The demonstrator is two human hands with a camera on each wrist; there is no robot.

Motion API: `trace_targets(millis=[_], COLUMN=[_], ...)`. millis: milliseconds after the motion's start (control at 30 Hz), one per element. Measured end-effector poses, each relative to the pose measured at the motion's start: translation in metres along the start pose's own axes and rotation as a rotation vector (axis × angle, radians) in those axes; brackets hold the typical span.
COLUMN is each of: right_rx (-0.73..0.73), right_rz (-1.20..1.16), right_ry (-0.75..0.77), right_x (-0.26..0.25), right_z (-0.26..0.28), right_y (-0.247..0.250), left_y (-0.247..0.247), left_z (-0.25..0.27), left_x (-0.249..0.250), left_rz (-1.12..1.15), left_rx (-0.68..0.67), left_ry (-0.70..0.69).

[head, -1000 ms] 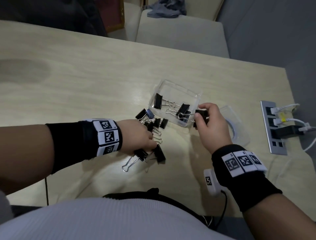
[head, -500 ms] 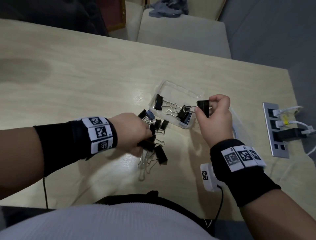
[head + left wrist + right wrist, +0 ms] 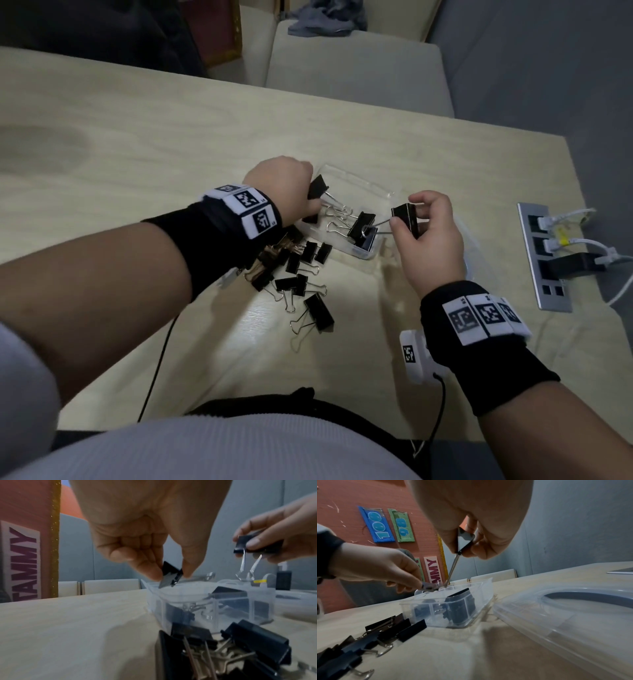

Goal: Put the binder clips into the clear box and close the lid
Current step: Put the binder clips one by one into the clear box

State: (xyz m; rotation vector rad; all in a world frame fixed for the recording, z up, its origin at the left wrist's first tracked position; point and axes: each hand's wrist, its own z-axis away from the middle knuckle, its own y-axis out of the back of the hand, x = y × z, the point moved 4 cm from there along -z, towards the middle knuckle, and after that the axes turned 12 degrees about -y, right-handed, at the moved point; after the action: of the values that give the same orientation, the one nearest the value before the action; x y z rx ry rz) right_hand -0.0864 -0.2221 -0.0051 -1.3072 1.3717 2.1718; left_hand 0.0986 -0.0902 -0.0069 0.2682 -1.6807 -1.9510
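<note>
Clear box [image 3: 356, 209]: open-topped, on the surface [image 3: 137, 154], already holding a few binder clips; set between both hands, so either can feed it. Left hand [image 3: 284, 188]: pinches a small clip [image 3: 171, 573] by its black body just above the box's near rim, seemingly poised to drop it in. Right hand [image 3: 428, 233]: grips a larger clip [image 3: 406, 219] by its body, wire handles pointing down toward the box. Loose clips [image 3: 301, 274]: a heap on the surface just beside the box, still to load. Lid [image 3: 565, 615]: off, lying to the box's right, within the right hand's reach for closing later.
</note>
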Motion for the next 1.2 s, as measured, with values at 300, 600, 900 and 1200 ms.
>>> trace_targets(millis=[300,600,900,1200], right_rx=[-0.061,-0.235,-0.21,-0.251], right_rz=[0.091,0.438,0.638,0.615], right_ry=[0.0,0.053,0.036,-0.013], right_x=[0.0,-0.014,-0.011,-0.012], right_z=[-0.011,-0.012,-0.01,-0.007], right_y=[-0.018,-0.054,-0.053,-0.052], left_y=[-0.016,-0.019,-0.02,-0.019], left_z=[0.004,0.009,0.013,0.016], left_x=[0.0,-0.002,-0.001,-0.002], left_rz=[-0.054,-0.093,-0.119,-0.095], left_rx=[-0.009,-0.026,-0.016,-0.032], left_ry=[-0.119,-0.15,-0.208,-0.181])
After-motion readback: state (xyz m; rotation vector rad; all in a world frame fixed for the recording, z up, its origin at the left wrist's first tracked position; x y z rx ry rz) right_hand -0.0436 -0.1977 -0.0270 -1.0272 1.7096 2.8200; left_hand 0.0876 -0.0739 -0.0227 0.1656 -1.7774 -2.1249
